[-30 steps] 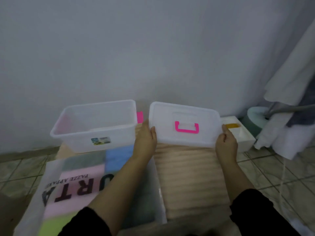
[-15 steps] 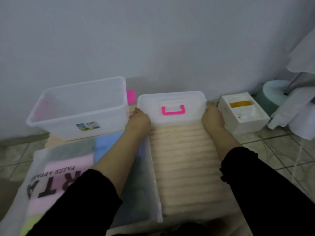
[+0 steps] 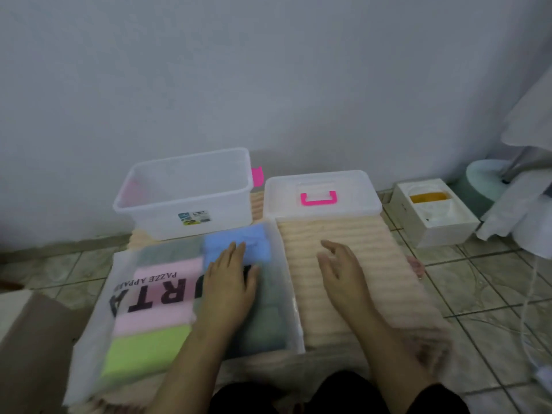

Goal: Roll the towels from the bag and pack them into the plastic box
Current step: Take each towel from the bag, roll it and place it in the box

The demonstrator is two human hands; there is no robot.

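Clear open plastic box (image 3: 191, 201) at back left, white lid with pink handle (image 3: 321, 194) beside it to the right; translucent printed bag of folded towels (image 3: 155, 300) in front, seemingly on the ribbed beige mat (image 3: 337, 264).

Clear plastic box (image 3: 191, 192) upright at 11 o'clock, lid off; translucent bag (image 3: 143, 297) of folded towels (image 3: 237, 243) at 8 o'clock.

Both hands off the lid (image 3: 322, 194); left hand (image 3: 230, 279) on the bag (image 3: 140, 297).
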